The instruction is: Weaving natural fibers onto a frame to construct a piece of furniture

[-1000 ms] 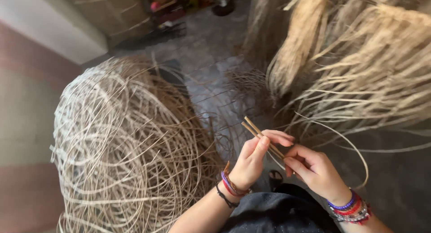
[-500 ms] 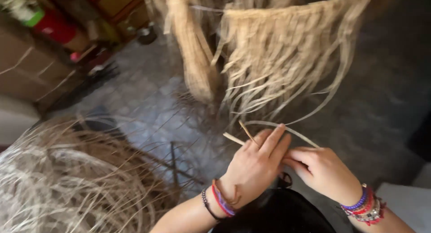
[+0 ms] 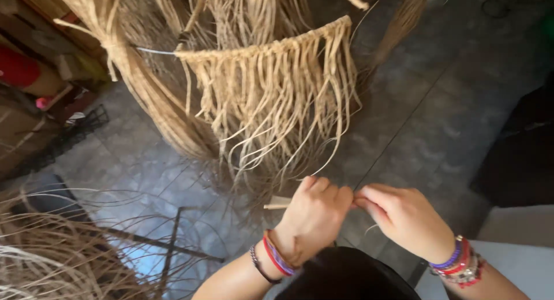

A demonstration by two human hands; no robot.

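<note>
The left hand is curled into a closed grip around a thin pale cane strip, whose blunt end pokes out to the left of the knuckles. The right hand is pinched shut with thumb and forefinger at the spot where the two hands meet, and it appears to nip the same strip, though the fingers hide the contact itself. The strip's long axis runs nearly level, left to right across the view, so it lies sideways between the two grips rather than pointing away from the person. Only the short stub on the left shows; the rest is covered by the hands. The left hand sits over the greater part of the strip and is the nearer one to its free end.

Just above and beyond the knuckles hangs a fringe of straw fibres knotted along a curved rim, its longest strands trailing close to the left hand without clearly touching it. A woven cane ball lies at the lower left, well apart, on the grey tiled floor. Both wrists carry coloured bracelets.
</note>
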